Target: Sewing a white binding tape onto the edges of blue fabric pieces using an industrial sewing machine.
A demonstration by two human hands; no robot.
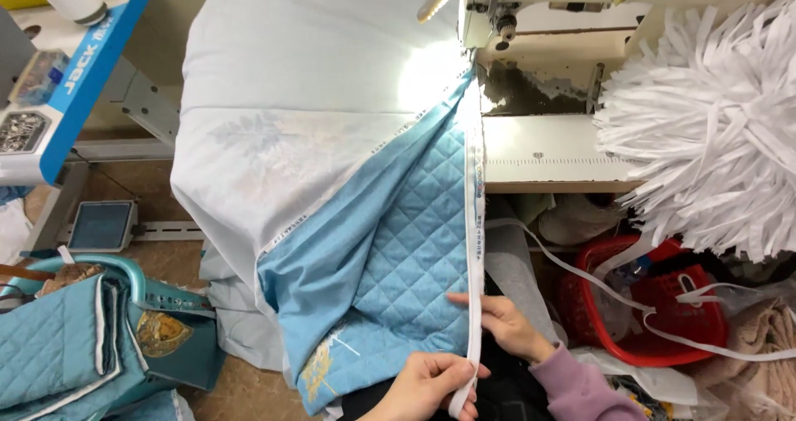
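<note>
Below sewing machine (531, 6), white binding tape (475, 222) runs into left hand (431, 385) grip.

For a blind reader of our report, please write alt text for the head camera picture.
Two hands hold a white edging tape along the edge of a blue quilted fabric: the left hand pinches the tape low down, and the right hand steadies it just above. The fabric runs up to a sewing machine, with a bundle of white strips and a red basket on the right.

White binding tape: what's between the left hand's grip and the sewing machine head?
Head view: only the white binding tape itself, along the blue quilted fabric edge, from left hand to sewing machine.
</note>
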